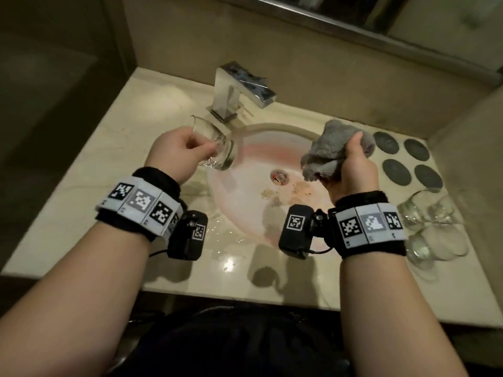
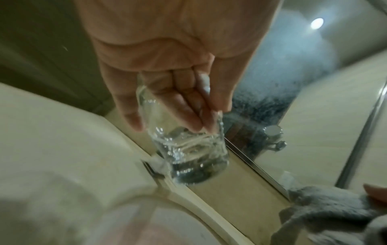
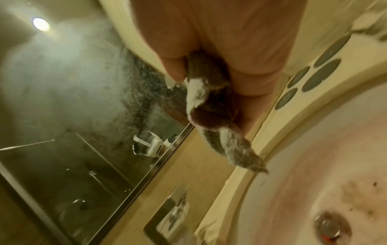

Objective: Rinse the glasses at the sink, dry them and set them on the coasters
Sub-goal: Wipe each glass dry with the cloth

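My left hand [image 1: 181, 152] grips a clear glass [image 1: 217, 146] on its side over the left edge of the sink [image 1: 245, 213], rim toward the back left. In the left wrist view my fingers [image 2: 178, 106] curl round the glass [image 2: 188, 152], whose thick base points away from the camera. My right hand [image 1: 351, 170] clutches a bunched grey cloth [image 1: 334, 151] above the right side of the basin; the cloth [image 3: 209, 106] hangs from my fist. Several dark round coasters [image 1: 408, 161] lie bare on the counter at the right.
A chrome faucet [image 1: 239, 91] stands behind the basin, with the drain [image 1: 279, 176] at its middle. Several more clear glasses [image 1: 432, 227] sit on the counter at the front right. Water is spilled on the counter's front edge [image 1: 228, 257]. A mirror [image 1: 408, 12] lines the back wall.
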`<state>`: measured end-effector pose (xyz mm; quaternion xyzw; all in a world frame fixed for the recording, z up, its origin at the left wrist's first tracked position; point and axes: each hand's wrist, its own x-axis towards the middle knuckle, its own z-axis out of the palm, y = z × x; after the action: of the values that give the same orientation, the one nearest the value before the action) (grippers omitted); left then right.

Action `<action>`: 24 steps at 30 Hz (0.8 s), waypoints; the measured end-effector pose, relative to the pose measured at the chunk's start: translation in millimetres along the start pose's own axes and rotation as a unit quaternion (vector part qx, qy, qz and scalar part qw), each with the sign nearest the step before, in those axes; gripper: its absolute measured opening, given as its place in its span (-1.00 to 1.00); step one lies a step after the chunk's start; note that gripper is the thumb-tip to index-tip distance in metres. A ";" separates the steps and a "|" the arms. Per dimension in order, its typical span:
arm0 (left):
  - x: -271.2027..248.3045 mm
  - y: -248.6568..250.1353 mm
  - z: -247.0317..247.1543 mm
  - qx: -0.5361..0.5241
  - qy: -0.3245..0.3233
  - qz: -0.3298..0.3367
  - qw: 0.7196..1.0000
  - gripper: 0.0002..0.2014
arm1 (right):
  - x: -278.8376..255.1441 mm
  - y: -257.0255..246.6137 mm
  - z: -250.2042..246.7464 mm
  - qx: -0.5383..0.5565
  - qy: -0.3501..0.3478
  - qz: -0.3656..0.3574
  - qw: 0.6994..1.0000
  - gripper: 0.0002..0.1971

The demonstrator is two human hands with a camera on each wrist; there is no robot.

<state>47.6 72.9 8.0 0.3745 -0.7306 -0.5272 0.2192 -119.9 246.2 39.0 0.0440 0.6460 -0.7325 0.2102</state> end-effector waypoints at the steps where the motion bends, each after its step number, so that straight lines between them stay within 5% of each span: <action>1: 0.0 0.8 13.9 -0.032 -0.003 0.007 0.999 -0.86 | 2.9 -0.6 -9.8 -0.006 0.009 -0.004 1.000 -0.66; 4: -2.9 8.0 51.6 -0.138 -0.035 -0.019 0.990 -0.85 | 12.9 0.3 -40.9 -0.020 0.013 -0.001 1.000 -0.57; 6: -6.2 14.0 71.4 -0.266 -0.062 -0.094 0.957 -0.81 | 19.3 -2.0 -61.8 -0.038 0.032 0.011 0.999 -0.56; 11: -14.7 26.6 111.7 -0.624 -0.150 -0.265 0.719 -0.80 | 34.4 -6.7 -106.6 -0.037 0.016 0.025 0.999 -0.51; 13: -15.9 33.2 124.9 -0.672 -0.168 -0.257 0.674 -0.81 | 40.8 -10.3 -115.1 -0.036 0.009 0.024 0.999 -0.52; 19: -9.7 50.4 148.7 -0.666 -0.190 -0.244 0.679 -0.82 | 55.0 -31.5 -105.4 -0.070 -0.002 -0.030 0.997 -0.58; 24: -6.5 58.6 156.9 -0.646 -0.193 -0.254 0.693 -0.83 | 45.1 -50.3 -66.3 -0.148 -0.126 -0.136 0.972 -0.63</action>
<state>-79.0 182.7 8.6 0.2017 -0.1128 -0.9657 0.1187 -193.0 302.7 59.8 -0.1684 0.7152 -0.6505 0.1920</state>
